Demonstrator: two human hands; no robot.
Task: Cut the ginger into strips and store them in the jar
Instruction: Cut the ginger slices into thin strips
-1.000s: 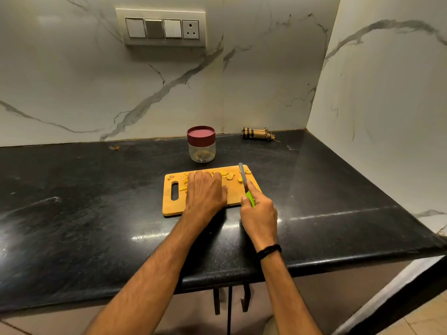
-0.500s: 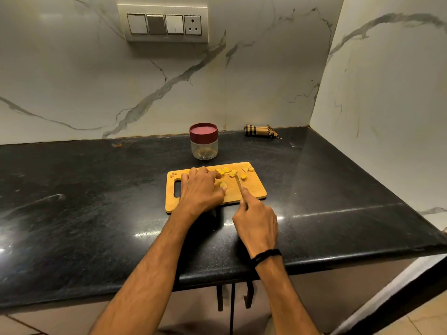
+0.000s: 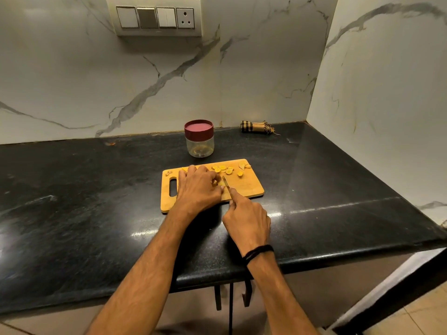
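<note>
The ginger piece (image 3: 220,183) on the cutting board (image 3: 244,187) now sits pinned under the left hand (image 3: 197,189), and the knife (image 3: 226,182) clenched in the right hand's (image 3: 246,220) grip has swung down from its raised angle onto it, so slicing goes on while the jar (image 3: 199,139) waits capped.

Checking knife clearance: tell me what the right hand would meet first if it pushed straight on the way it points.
Probably the ginger pieces along the cutting board's far edge, then the jar; depth is hard to judge. The right hand holds the knife.
</note>
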